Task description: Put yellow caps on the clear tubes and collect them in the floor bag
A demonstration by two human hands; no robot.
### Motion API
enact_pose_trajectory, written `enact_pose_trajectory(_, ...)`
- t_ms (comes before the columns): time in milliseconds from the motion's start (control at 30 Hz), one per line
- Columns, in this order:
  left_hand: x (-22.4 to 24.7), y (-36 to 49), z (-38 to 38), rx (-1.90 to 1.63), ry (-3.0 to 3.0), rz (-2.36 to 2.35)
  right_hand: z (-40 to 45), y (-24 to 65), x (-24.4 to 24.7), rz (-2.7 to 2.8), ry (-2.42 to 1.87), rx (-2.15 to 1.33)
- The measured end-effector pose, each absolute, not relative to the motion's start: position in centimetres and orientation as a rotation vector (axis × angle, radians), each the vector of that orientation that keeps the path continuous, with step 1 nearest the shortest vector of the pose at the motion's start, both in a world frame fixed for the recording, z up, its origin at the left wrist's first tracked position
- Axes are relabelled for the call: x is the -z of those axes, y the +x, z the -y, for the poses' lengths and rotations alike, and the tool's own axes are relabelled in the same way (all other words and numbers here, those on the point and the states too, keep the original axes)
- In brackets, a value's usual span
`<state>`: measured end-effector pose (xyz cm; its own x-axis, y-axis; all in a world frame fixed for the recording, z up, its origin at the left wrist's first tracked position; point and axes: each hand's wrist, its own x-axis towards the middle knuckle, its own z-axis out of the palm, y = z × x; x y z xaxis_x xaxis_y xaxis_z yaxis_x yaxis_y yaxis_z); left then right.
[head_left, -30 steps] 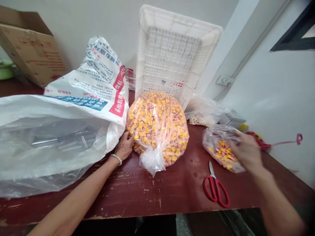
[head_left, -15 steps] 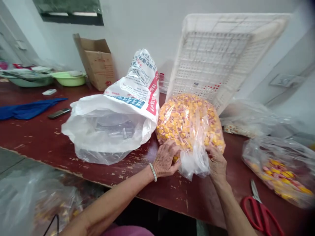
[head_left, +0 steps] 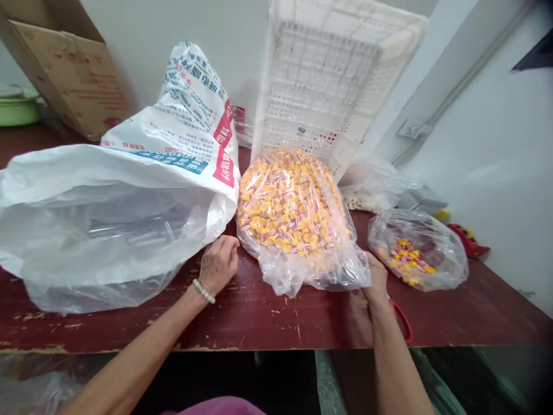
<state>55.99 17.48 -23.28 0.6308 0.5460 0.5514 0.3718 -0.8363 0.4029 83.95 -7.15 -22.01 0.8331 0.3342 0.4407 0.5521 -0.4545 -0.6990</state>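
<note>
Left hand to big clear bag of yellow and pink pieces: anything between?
Narrow strip of bare red tabletop between left hand and bag, head view.

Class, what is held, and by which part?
The right hand holds the large clear bag by its mouth's right corner; the left hand shows no hold.

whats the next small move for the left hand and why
Probably bring the left hand to the loose left edge of the big clear plastic bag of yellow-and-pink pieces, since the right hand holds only its right corner.
</note>
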Motion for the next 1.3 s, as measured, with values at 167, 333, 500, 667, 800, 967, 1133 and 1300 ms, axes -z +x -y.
enact_pose_trajectory(167, 20.6, 57.4, -9.5, -1.179, 2.729, 0.113, 7.6, 77.1, 17.6, 0.524, -1.935, 0.81)
enact_pose_trajectory(333, 20.9, 60.0, -10.7, -1.107, 2.761, -0.284, 3.1, 69.8, 19.4, 1.501, -1.873, 0.516)
enact_pose_trajectory(500, 22.4, 59.5, -16.2, -0.932, 2.837, -0.589, 1.2, 70.7, 22.5, 1.289, -2.279, 0.655)
enact_pose_trajectory(667, 23.6, 58.9, -19.0, -0.686, 2.869, -0.948, 2.8, 73.5, 23.9, 1.228, -2.419, 0.517)
enact_pose_trajectory(800, 22.2, 58.4, -18.8, -0.511, 2.908, -1.019, 3.9, 73.9, 24.3, 1.282, -2.247, 0.402)
enact_pose_trajectory(967, 19.1, 56.6, -15.0, -1.097, 2.923, -0.803, 3.6, 70.4, 22.3, 1.464, -1.945, 0.562)
enact_pose_trajectory(1133, 20.5, 56.3, -10.9, -1.341, 2.794, 0.036, 2.1, 67.4, 22.9, 1.62, -1.944, 0.628)
enact_pose_trajectory(1300, 23.9, 55.2, -12.6, -0.78, 2.977, -0.29, 3.3, 67.6, 25.4, 1.743, -2.271, 0.453)
